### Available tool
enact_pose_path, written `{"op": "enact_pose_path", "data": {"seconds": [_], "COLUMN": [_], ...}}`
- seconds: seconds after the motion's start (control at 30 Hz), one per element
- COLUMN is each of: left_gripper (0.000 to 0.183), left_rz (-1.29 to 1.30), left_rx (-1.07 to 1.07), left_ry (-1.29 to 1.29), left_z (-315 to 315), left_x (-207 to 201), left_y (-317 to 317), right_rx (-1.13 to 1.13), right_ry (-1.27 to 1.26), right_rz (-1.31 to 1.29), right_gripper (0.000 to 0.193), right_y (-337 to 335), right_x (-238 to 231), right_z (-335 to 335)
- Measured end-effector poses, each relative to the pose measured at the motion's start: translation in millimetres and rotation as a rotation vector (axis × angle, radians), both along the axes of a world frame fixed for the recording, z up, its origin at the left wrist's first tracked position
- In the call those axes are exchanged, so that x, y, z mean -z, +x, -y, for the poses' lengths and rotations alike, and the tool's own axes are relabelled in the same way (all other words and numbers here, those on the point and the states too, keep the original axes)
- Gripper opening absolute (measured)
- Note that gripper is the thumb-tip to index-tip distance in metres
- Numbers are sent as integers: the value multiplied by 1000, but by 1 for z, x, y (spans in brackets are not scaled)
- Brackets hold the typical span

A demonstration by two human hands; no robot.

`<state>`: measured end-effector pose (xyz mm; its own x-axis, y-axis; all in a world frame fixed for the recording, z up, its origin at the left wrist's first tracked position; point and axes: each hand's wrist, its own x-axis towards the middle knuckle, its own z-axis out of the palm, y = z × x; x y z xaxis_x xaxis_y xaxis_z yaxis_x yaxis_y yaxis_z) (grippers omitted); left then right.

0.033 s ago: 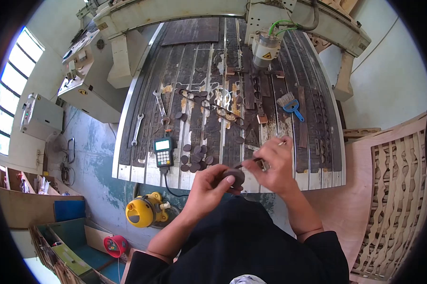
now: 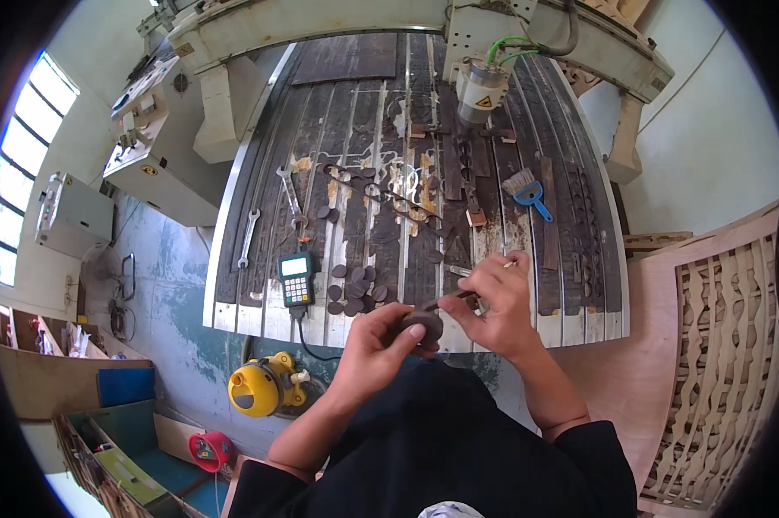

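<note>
My left hand (image 2: 374, 347) grips a dark brown round wooden disc (image 2: 425, 330), its thumb pressed flat on the face. My right hand (image 2: 500, 306) is closed with thumb and fingers pinched around a thin dark strip-like piece (image 2: 454, 300) that reaches to the disc's upper edge. I cannot make out its exact kind; the curled fingers cover most of it. Both hands are held above the near edge of the slatted machine bed (image 2: 527, 332). Beyond my left hand, several similar dark discs (image 2: 355, 291) lie in a loose pile.
Left on the bed are two wrenches (image 2: 249, 239) and a keypad controller (image 2: 296, 281) with a cable. A blue-handled brush (image 2: 530, 194) lies right, near cut wood strips (image 2: 549, 216). The machine's spindle (image 2: 480, 91) hangs at the back. A yellow vacuum (image 2: 264, 386) stands on the floor.
The right hand, blurred before, is now sharper, with little shift in place. The whole view has moved very slightly; the left hand still grips the disc.
</note>
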<state>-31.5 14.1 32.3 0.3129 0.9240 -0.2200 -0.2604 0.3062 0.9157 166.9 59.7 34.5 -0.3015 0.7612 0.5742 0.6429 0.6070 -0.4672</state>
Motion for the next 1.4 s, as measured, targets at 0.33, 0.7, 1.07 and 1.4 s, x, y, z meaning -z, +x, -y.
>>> {"op": "enact_pose_path", "data": {"seconds": [0.33,0.7,1.07,1.4], "left_gripper": [19,18,19,17], "left_rz": [-52,-40,-53,-62], "left_rx": [-46,-32,-12,-12], "left_ry": [-15,-5,-28,-23], "left_z": [-4,-5,-8,-11], "left_x": [5,16,15,16], "left_y": [-3,0,-2,-2], "right_rx": [-15,-53,-72,-53], "right_ry": [-209,-186,-254,-234], "right_rz": [-200,-178,-158,-175], "right_gripper": [31,32,31,32], "right_y": [0,-8,-9,-12], "right_x": [7,10,15,17], "right_z": [1,3,4,1]}}
